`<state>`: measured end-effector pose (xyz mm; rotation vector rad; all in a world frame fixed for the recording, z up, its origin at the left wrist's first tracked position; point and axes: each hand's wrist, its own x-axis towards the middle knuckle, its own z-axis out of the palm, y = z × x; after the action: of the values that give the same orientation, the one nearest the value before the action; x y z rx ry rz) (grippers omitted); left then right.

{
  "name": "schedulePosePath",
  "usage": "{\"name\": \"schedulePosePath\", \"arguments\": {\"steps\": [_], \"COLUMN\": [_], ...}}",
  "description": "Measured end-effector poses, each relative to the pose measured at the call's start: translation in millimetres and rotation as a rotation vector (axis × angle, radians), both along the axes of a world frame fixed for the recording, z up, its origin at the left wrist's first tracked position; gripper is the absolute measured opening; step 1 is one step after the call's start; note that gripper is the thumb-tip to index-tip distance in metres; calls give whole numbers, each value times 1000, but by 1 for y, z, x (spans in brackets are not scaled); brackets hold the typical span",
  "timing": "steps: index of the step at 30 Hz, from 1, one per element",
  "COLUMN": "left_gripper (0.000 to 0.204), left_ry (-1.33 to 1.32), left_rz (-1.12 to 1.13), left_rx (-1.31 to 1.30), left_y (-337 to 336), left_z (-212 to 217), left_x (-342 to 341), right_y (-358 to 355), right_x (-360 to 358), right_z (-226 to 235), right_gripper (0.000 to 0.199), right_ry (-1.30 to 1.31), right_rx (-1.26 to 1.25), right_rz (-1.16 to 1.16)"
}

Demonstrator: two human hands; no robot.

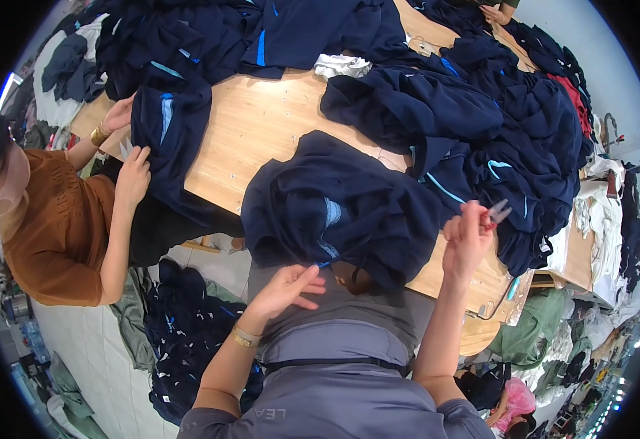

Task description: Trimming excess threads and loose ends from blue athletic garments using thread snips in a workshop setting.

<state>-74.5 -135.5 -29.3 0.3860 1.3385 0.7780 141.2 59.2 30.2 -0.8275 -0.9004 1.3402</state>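
Note:
A navy garment (364,197) with light blue trim lies bunched over the table's near edge and my lap. My left hand (287,289) is at its near edge, thumb and forefinger pinched at a small blue bit of trim, the other fingers loosely spread. Raised off to the right of the garment, my right hand (466,238) is closed around small thread snips (498,214) with red handles. Their blades point to the right, apart from the cloth.
A wooden table (254,117) carries heaps of navy garments (437,110) at the back and right. A white cloth (342,66) lies among them. On the left a co-worker in a brown shirt (64,212) handles another navy garment (170,139). More clothes (185,336) are piled on the floor.

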Motion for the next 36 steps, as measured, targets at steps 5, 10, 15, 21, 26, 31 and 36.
{"name": "schedulePosePath", "arguments": {"steps": [5, 10, 15, 21, 26, 31, 36], "left_gripper": [24, 17, 31, 42, 41, 48, 52], "left_ry": [-644, -558, -663, -1096, -1001, -980, -964], "left_rz": [624, 735, 861, 998, 922, 860, 843], "left_rx": [28, 173, 531, 467, 443, 494, 526], "left_y": [10, 17, 24, 33, 33, 32, 29], "left_z": [-6, 4, 35, 32, 35, 47, 44], "left_x": [22, 24, 6, 0, 5, -2, -1], "right_y": [-11, -38, -40, -63, -71, -62, -61], "right_x": [-12, -69, -73, -69, -62, -62, -67], "right_z": [-13, -14, -28, -28, -44, -46, -44], "right_gripper": [14, 23, 14, 12, 12, 14, 14], "right_ry": [-334, -776, -835, -537, -591, -547, -620], "right_rx": [-38, 247, 120, -6, -38, -159, -47], "right_rz": [31, 431, 557, 502, 424, 303, 328]}}
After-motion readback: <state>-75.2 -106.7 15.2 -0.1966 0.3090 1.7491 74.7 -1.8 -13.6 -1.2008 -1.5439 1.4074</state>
